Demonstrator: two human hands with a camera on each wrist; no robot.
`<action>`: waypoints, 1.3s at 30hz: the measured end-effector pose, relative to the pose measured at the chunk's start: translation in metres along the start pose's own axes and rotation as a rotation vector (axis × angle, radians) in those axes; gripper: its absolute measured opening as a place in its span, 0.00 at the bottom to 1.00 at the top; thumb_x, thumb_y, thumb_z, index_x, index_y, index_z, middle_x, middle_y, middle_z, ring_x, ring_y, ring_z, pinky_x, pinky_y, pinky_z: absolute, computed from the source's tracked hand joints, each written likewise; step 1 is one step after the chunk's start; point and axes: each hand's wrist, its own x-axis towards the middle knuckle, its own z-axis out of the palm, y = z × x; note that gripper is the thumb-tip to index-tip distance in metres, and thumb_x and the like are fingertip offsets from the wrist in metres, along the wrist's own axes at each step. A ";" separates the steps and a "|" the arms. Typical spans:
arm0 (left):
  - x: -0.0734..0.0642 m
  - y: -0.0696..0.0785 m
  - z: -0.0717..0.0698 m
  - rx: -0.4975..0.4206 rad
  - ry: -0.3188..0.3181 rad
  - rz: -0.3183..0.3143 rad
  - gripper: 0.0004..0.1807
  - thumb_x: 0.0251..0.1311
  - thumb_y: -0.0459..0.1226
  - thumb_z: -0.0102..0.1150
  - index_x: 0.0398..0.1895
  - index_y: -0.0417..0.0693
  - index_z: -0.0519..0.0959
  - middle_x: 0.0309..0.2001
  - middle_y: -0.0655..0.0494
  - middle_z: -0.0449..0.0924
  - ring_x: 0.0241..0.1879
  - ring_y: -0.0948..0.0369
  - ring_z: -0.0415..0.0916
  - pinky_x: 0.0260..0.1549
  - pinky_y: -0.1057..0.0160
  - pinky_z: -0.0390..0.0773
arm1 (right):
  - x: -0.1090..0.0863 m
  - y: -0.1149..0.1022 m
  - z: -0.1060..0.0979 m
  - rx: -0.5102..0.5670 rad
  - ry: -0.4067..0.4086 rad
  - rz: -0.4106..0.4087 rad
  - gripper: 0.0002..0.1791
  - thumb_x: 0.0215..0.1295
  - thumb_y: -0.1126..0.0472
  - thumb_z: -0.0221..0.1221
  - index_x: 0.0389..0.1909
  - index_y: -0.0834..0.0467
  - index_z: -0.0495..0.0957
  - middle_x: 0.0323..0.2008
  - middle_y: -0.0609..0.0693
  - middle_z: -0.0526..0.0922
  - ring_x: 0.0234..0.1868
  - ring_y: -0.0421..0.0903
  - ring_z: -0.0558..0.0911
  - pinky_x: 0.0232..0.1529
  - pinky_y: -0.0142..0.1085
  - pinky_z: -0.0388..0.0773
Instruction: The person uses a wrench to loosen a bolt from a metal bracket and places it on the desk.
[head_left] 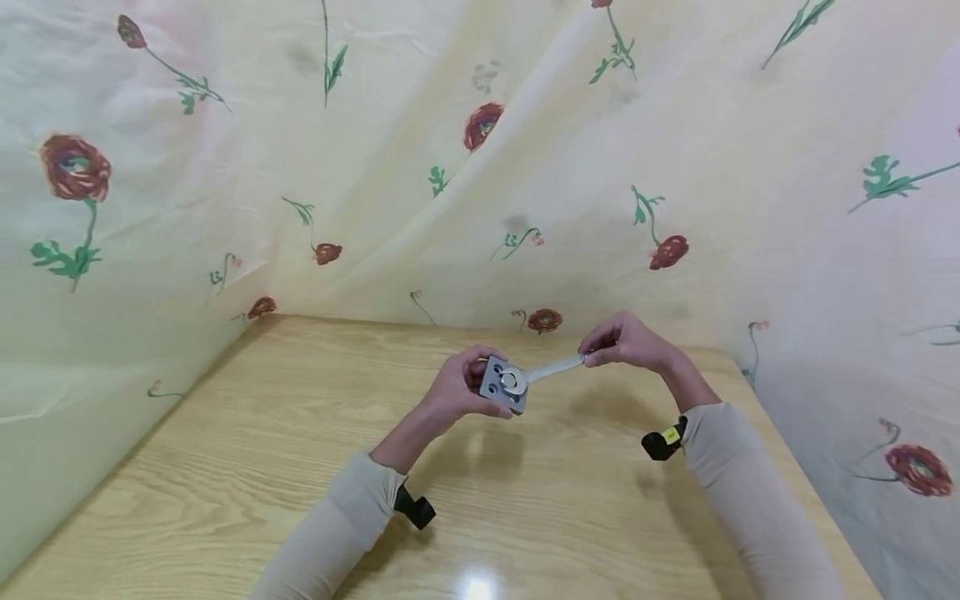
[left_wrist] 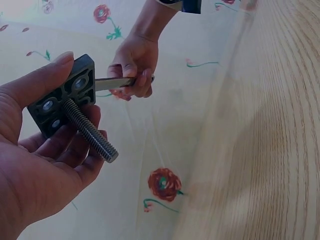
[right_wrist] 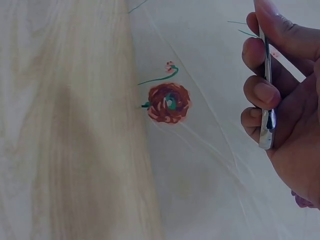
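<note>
Above the table, my left hand (head_left: 450, 392) grips a dark square plate (head_left: 491, 393) by its edges, with the thumb on one side and fingers on the other. Several holes pierce the plate. A threaded bolt (left_wrist: 91, 132) sticks out from its underside in the left wrist view. My right hand (head_left: 632, 342) holds the far end of a silver wrench (head_left: 557, 367). The wrench's head lies against the plate's upper face, around a round or hex fitting (head_left: 509, 381). In the right wrist view, curled fingers and thumb hold the wrench handle (right_wrist: 268, 65).
A wood-grain table (head_left: 300, 467) lies under both hands. Flower-printed cloth (head_left: 390, 167) hangs behind it and along both sides. Each wrist bears a small black camera (head_left: 660, 444) near the sleeve cuff.
</note>
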 end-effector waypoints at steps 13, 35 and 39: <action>-0.001 -0.002 0.006 -0.020 -0.006 0.004 0.37 0.42 0.20 0.73 0.60 0.37 0.71 0.53 0.34 0.82 0.43 0.64 0.81 0.43 0.66 0.82 | 0.002 -0.003 -0.014 -0.054 -0.028 -0.012 0.08 0.56 0.73 0.68 0.36 0.74 0.85 0.26 0.36 0.87 0.25 0.33 0.80 0.29 0.31 0.81; 0.001 0.001 0.004 -0.019 0.034 -0.002 0.38 0.43 0.22 0.74 0.62 0.39 0.70 0.58 0.35 0.81 0.47 0.61 0.82 0.47 0.63 0.83 | -0.078 -0.001 0.009 -0.001 0.342 0.014 0.09 0.61 0.73 0.65 0.39 0.76 0.83 0.27 0.33 0.87 0.24 0.33 0.81 0.27 0.29 0.79; -0.001 0.001 0.005 -0.027 0.064 -0.007 0.38 0.44 0.22 0.74 0.63 0.39 0.71 0.58 0.36 0.81 0.47 0.60 0.81 0.47 0.61 0.84 | -0.085 -0.005 0.020 0.002 0.375 0.038 0.10 0.62 0.71 0.64 0.41 0.76 0.83 0.29 0.32 0.87 0.25 0.33 0.81 0.28 0.30 0.79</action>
